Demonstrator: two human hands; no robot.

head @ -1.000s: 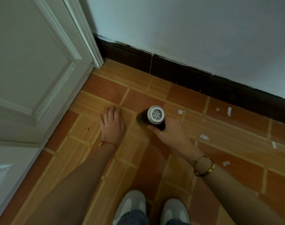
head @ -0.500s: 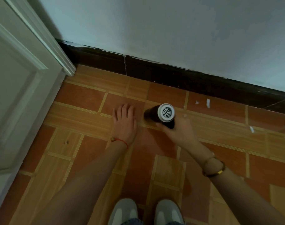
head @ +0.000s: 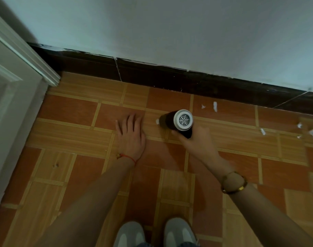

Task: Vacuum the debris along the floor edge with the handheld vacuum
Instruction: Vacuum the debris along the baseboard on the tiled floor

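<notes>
The floor [head: 77,111] is a patchwork of reddish-orange tiles and tan wood-grain tiles edged with pale yellow stripes, and small white scraps of debris [head: 215,106] lie scattered on it. A dark brown, almost black skirting board [head: 152,75] runs below a pale blue-grey wall [head: 170,29], beside a white panelled door [head: 7,107]. The vacuum [head: 177,122] is black with a white end cap bearing a web-like grille; one wrist wears a red string [head: 128,157], the other a gold bangle [head: 235,183], and the shoes [head: 180,232] are grey and white.

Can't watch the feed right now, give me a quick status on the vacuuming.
Right hand gripping handheld vacuum. Left hand flat on tiled floor. White scraps remain by baseboard. Nothing blocking.
</notes>
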